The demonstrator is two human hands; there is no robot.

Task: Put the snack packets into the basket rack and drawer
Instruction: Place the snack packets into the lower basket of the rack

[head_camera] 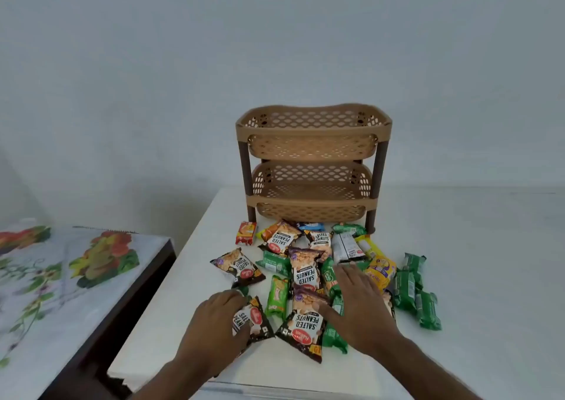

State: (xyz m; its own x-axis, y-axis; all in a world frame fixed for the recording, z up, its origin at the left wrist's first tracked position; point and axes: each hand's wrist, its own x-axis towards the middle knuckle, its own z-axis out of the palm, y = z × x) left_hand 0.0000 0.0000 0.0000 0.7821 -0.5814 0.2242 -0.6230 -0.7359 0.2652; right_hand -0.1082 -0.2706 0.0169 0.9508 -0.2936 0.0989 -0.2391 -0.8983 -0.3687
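Observation:
A tan two-tier basket rack (312, 167) with brown legs stands at the back of a white table (474, 246); both tiers hold nothing. Several snack packets lie scattered in front of it: salted peanut packets (305, 272), green packets (277, 295), a red packet (245, 233), a yellow packet (380, 271). My left hand (218, 320) grips a salted peanut packet (255, 320) at the near left of the pile. My right hand (359, 300) lies flat with spread fingers over packets in the middle, next to another peanut packet (304, 327). No drawer shows.
A lower table with a floral cloth (61, 280) stands to the left, with a dark gap between it and the white table. A plain wall rises behind the rack. More green packets (415, 292) lie at the right side of the pile.

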